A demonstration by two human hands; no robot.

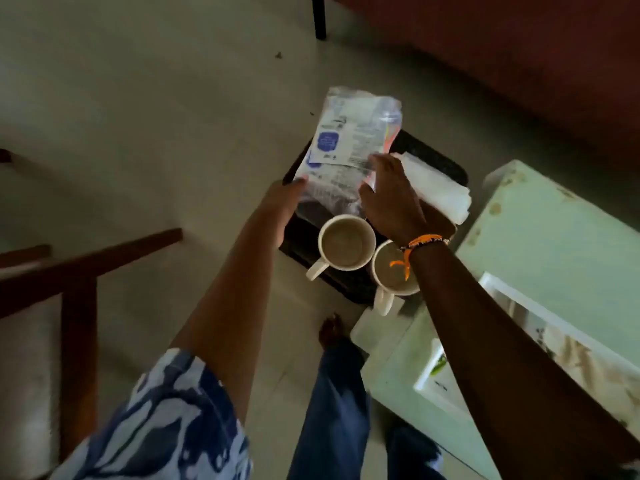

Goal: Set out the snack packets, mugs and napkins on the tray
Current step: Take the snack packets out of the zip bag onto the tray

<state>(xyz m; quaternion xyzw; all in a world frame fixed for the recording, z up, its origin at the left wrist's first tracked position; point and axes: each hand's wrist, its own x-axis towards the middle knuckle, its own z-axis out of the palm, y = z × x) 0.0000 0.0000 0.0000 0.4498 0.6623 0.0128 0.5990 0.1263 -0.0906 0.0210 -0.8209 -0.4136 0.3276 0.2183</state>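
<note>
A dark tray [429,157] carries two white mugs, one [346,242] at its near edge and a second [389,271] partly under my right wrist. A clear snack packet [349,140] with a blue label lies across the tray's far left part. My left hand [282,202] holds the packet's near left corner. My right hand [389,199] grips its right edge. White folded napkins [436,188] lie on the tray's right side, just beyond my right hand.
A pale green table [554,244] stands to the right, with a framed picture [568,344] on it. A wooden chair [76,282] is at the left. A red sofa [519,64] and a black leg [318,15] lie beyond. My foot [332,330] rests on the floor.
</note>
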